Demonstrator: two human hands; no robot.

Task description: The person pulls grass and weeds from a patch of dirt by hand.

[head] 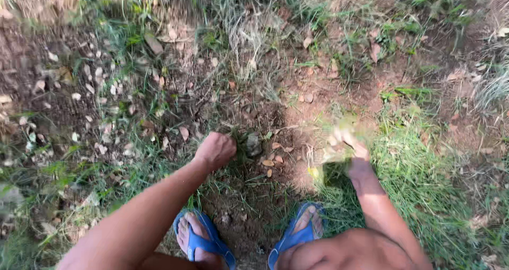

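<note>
My left hand [214, 150] is curled into a fist low against the bare soil, knuckles up. What is inside the fist is hidden. A dark clump [253, 143] lies just to its right. My right hand [350, 144] is blurred by motion in the sunlight at the edge of the green grass [419, 164]. A pale yellow-green tuft of grass [343, 125] sits in its fingers. Both forearms reach forward from the bottom of the view. My feet wear blue flip-flops [204, 241], set on the soil between the arms.
Reddish-brown soil [297, 111] strewn with dry leaves [268, 163] fills the middle. Sparse grass and pale leaf litter [101, 84] cover the left. Dry straw-like grass [244, 36] grows at the top.
</note>
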